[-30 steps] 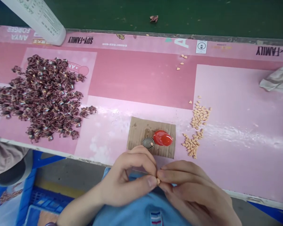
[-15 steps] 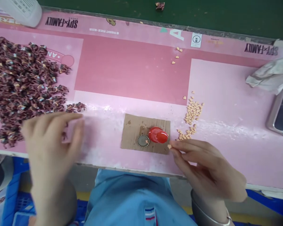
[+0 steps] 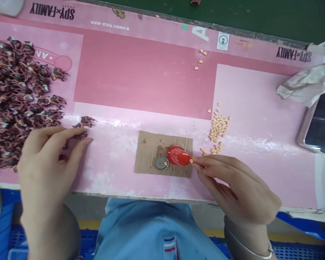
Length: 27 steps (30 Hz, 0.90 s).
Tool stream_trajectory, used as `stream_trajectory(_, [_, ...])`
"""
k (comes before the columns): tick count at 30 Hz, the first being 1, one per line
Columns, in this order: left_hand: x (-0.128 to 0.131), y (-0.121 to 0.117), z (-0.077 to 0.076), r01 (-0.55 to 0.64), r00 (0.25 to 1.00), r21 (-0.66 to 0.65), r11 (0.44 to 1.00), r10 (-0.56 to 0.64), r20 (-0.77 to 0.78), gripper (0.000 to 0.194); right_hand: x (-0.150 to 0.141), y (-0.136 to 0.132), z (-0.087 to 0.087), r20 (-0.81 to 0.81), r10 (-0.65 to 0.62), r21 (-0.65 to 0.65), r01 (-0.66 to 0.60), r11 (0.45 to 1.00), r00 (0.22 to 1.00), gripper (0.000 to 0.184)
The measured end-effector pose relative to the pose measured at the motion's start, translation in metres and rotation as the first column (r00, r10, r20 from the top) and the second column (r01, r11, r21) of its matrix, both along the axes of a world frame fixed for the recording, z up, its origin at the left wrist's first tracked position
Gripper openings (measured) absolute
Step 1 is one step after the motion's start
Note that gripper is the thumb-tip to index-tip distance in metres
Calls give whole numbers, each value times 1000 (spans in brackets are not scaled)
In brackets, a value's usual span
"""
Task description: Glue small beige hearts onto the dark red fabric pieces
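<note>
My right hand [image 3: 238, 184] pinches a tiny beige piece [image 3: 191, 161] between thumb and forefinger, right at the edge of a glossy red cup-shaped thing [image 3: 176, 154]. This red thing rests on a cardboard piece [image 3: 144, 155], beside a metal bottle cap [image 3: 161, 163] with a small beige bit in it. On the left, my left hand [image 3: 48, 162] has thumb and forefinger apart, on either side of a small dark brown figurine [image 3: 82, 135] partly hidden by the fingers. Another such figurine [image 3: 86, 121] lies just beyond. A large heap of figurines [image 3: 21, 90] spreads behind that hand.
Many loose beige pieces [image 3: 219, 126] lie right of the cardboard, with several more farther back. A phone [image 3: 319, 122] and a crumpled white cloth [image 3: 303, 83] are at the right. The pink printed table covering [image 3: 146, 72] meets a dark green surface [image 3: 246, 14] behind.
My left hand has lowered to a figurine by the heap, its thumb and forefinger now around it. The beige piece in my right hand has come closer to the red thing. The view has shifted slightly.
</note>
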<state>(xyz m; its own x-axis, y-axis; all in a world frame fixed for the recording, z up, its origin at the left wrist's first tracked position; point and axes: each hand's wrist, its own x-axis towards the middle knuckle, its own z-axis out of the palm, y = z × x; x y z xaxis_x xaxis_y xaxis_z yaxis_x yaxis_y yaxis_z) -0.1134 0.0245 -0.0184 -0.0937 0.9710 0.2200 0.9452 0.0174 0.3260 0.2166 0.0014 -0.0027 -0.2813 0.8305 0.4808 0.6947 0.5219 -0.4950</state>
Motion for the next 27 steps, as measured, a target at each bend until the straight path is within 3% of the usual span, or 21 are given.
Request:
stream_trajectory(6, [0, -6, 8, 287, 958, -84, 954, -284, 44, 22, 7, -4, -3, 14, 65, -5, -65, 998, 998, 27])
stream_trajectory(8, [2, -6, 9, 333, 943, -82, 939, -331, 37, 21, 11, -7, -5, 33, 85, -11, -85, 996, 996, 26])
stream_trajectory(15, [2, -4, 5, 303, 953, -21, 953, -303, 10, 12, 17, -12, -9, 64, 104, -11, -103, 995, 993, 24])
stream_trajectory(19, [8, -16, 5, 177, 960, 3, 984, -174, 221, 22, 19, -13, -12, 63, 96, -22, -94, 995, 993, 28])
stream_trajectory(25, [64, -35, 23, 122, 761, -11, 992, -86, 643, 30, 11, -16, -2, -26, 25, -113, -27, 993, 999, 33])
stream_trajectory(27, [80, -37, 27, 222, 627, -77, 972, -82, 775, 31, 9, -16, 8, -70, -28, -194, 14, 981, 997, 28])
